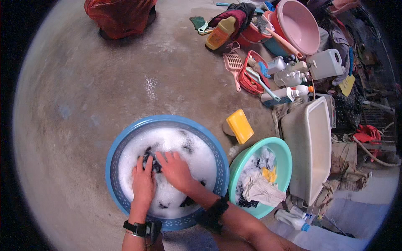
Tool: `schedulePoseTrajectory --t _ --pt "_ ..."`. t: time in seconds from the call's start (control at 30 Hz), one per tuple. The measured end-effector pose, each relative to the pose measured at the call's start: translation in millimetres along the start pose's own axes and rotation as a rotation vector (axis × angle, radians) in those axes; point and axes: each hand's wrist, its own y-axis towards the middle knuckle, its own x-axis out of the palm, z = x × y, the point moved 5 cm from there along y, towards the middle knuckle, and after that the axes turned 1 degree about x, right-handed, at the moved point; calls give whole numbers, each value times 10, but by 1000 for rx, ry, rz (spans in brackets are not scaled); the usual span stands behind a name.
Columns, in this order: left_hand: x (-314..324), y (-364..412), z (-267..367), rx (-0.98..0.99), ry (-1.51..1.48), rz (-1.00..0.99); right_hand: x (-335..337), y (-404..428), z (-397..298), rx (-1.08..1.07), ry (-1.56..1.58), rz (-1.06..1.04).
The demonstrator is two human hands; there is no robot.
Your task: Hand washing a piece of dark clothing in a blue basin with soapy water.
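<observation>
A round blue plastic basin [167, 118] stands on the floor before me, filled with white suds [194, 163]. Dark wet cloth [156, 167] pokes through the foam near its middle. My left hand [143, 182] lies on the left side of this cloth, fingers spread a little. Touching the cloth from the right is my right hand [174, 169], with its fingers spread. Whether either hand grips cloth under the foam cannot be seen. More dark patches of cloth show in the suds. Beside the basin, a mint-green basin [284, 157] holds wet clothes [262, 188] and some suds.
A yellow block [240, 126] lies right of the blue basin. Beyond are a beige rectangular tub [317, 150], plastic bottles [285, 78], a red basket [252, 81] with a brush [262, 83], and a pink basin [298, 28]. A red-covered object [121, 17] stands at the top left.
</observation>
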Motion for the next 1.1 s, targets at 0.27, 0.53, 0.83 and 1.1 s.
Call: schedulePoseTrajectory --t 0.27,0.53,0.83,1.1 --pt "301 153 -567 -550 -943 15 116 354 189 341 331 65" --pt "98 30 111 -704 -2221 -234 -425 -385 -742 -279 305 323" --pt "40 -122 44 -704 -1142 -94 -338 390 185 341 365 152" --pt "-325 -89 166 176 27 71 -168 -243 10 -103 -16 86"
